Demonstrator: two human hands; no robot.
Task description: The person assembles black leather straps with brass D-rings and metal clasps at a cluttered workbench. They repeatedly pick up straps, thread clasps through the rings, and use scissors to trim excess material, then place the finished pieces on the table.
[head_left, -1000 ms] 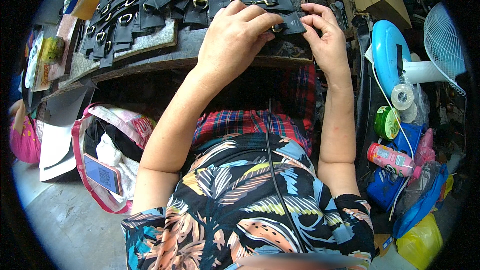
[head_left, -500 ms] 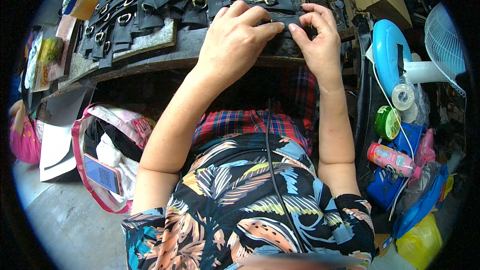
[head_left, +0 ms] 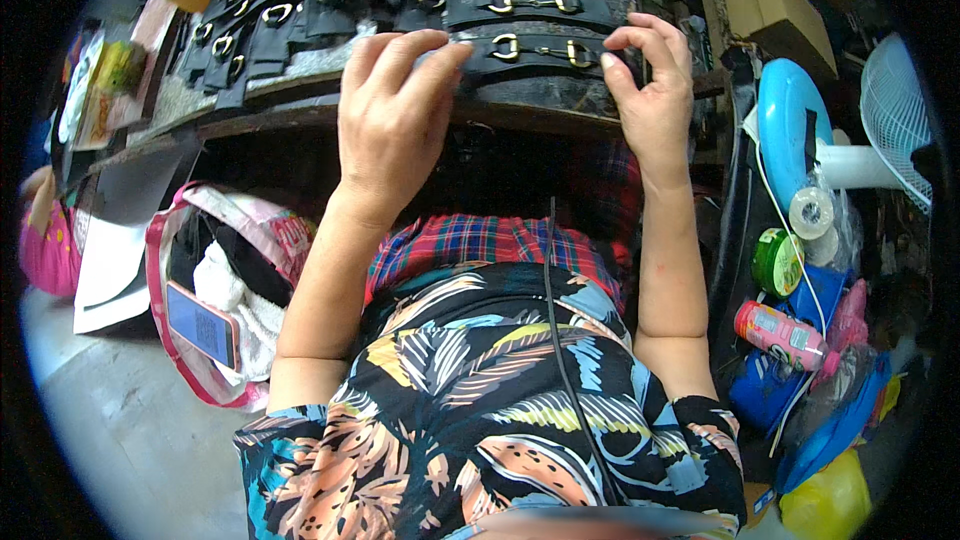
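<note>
Workbench [head_left: 550, 92], black strap [head_left: 541, 57] running sideways, left hand [head_left: 395, 115], right hand [head_left: 656, 100] loosely curled, grips unclear

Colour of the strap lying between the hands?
The strap is black; it shows best in the head view, the only one.

lettered pink bag [head_left: 270, 215], labelled pink bottle [head_left: 780, 328]

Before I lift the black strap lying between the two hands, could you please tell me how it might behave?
The strap would probably flex, being a thin, flat band. Its gold-coloured rings may swing and add some weight. Lying flat, it seems unlikely to roll.
</note>
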